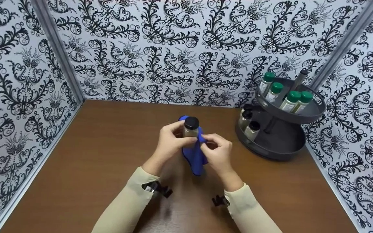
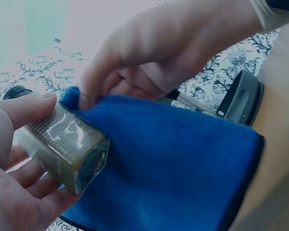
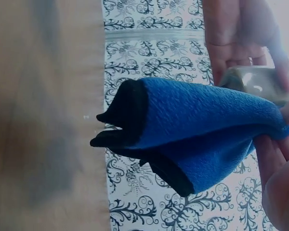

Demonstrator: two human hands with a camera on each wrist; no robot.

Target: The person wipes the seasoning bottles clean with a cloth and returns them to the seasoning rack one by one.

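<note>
Above the brown table [image 1: 125,145], the left hand [image 1: 169,139] grips a black-lidded jar [image 1: 190,131], while the right hand [image 1: 218,151] pinches a blue cloth [image 1: 193,159]. The jar is just left of the right hand, close beside the cloth. Farther to the right stands a two-tier rack [image 1: 272,153], which carries several bottles [image 1: 291,101].

Brown counter [image 1: 115,139], pale sheen toward its front edge. Back wall [image 1: 173,64] along the far edge: white, black scrollwork (side walls [image 1: 11,97] match). Grey strips [image 1: 60,48] at both far corners.
</note>
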